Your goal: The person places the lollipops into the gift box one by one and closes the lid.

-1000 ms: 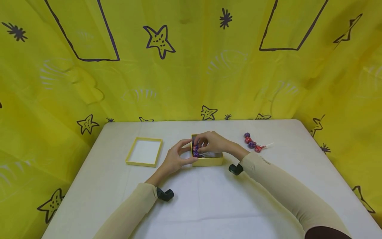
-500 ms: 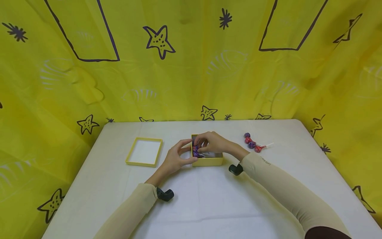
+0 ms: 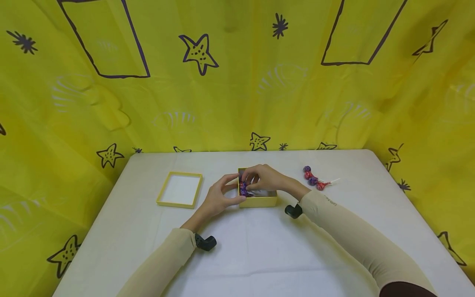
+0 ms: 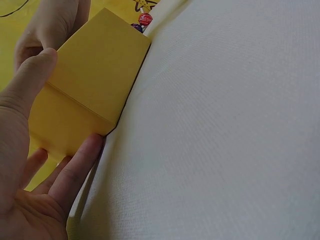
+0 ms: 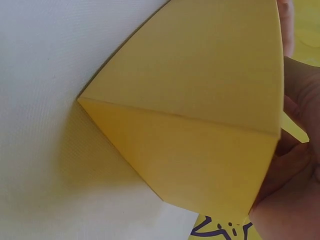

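A yellow cardboard box stands uncovered at the middle of the table. Inside its left end lie red and purple wrapped lollipops. My left hand grips the box's left end, thumb at the near corner; the left wrist view has its fingertips against the box wall. My right hand reaches in over the right side, thumb and curled fingers pinching at a lollipop there. That contact is partly hidden by the fingers. In the right wrist view, box walls hide the fingertips of the right hand.
Left of the box lies its shallow lid, yellow-rimmed and white inside. Several red and purple lollipops lie in a slanting row at the right. A white cloth covers the table; a yellow curtain hangs behind it.
The head view has tilted very slightly, so everything sits a little lower. Both hands, the box and the lollipops keep their places.
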The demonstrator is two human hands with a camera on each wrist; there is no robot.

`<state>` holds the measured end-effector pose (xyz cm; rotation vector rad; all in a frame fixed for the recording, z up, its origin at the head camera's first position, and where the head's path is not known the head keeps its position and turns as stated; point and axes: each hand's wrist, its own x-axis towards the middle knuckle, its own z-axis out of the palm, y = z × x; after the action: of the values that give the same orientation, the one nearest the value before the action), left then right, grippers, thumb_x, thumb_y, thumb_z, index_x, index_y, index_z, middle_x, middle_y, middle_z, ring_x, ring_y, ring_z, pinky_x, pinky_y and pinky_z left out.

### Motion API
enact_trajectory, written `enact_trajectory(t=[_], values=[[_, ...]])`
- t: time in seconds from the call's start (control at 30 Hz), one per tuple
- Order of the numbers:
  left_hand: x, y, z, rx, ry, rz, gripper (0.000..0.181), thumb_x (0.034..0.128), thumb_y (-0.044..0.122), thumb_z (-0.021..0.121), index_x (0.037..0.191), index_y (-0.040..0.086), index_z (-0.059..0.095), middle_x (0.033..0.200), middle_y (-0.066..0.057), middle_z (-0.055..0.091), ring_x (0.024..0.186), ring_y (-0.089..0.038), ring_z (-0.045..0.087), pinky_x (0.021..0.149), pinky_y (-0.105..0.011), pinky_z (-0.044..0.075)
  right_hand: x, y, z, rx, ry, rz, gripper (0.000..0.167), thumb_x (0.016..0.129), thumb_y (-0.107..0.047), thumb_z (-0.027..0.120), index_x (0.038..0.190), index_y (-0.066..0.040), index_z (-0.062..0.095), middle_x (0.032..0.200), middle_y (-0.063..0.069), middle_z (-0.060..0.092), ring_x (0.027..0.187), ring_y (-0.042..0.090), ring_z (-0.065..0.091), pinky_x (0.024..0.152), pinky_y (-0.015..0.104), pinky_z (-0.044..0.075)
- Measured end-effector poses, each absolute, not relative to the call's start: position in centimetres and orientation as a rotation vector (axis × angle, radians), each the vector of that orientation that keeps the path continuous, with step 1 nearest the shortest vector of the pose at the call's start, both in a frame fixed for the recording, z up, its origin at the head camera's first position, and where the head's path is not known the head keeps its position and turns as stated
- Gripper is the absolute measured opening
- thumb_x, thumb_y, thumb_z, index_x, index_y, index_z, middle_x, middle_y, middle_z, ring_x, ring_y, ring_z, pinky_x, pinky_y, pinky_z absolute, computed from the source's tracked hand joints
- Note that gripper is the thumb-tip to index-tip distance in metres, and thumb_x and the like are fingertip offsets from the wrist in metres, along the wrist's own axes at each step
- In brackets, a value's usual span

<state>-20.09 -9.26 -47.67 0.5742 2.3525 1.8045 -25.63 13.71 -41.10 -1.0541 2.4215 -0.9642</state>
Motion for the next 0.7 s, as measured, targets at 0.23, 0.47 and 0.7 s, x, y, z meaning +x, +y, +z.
enact_trajectory(t=[0.23, 0.47, 0.7], values=[[-20.0, -9.2, -47.6, 0.569, 2.328, 1.821, 0.076, 0.0850, 0.018, 0.087, 0.151, 0.021, 0.048, 0.157, -0.001, 0.045, 0.135, -0.026, 0.055, 0.109, -0.041, 0.048, -25.6, 14.2, -40.6, -1.080, 2.438, -0.919, 0.021, 0.092, -0.007, 0.077, 0.112, -0.008, 0.071, 0.098, 0.003, 0.074, 0.089, 0.015, 0.070, 0.083, 0.030, 0.059], [-20.1, -9.2, -47.8, 0.550, 2.335, 1.817, 0.077, 0.0840, 0.019, 0.088, 0.150, 0.022, 0.049, 0.157, -0.001, 0.045, 0.135, -0.025, 0.056, 0.111, -0.041, 0.045, -25.4, 15.5, -39.7, -1.103, 2.517, -0.919, 0.032, 0.092, -0.011, 0.078, 0.122, -0.006, 0.069, 0.098, 0.000, 0.073, 0.088, 0.015, 0.069, 0.081, 0.031, 0.059], [-20.1, -9.1, -47.6, 0.547, 2.326, 1.816, 0.081, 0.0842, 0.018, 0.088, 0.153, 0.015, 0.046, 0.158, -0.002, 0.043, 0.137, -0.027, 0.054, 0.112, -0.044, 0.044, -25.1, 17.9, -37.4, -1.143, 2.592, -0.955, 0.041, 0.090, -0.011, 0.079, 0.129, -0.009, 0.064, 0.104, 0.013, 0.074, 0.087, 0.020, 0.070, 0.081, 0.040, 0.061]])
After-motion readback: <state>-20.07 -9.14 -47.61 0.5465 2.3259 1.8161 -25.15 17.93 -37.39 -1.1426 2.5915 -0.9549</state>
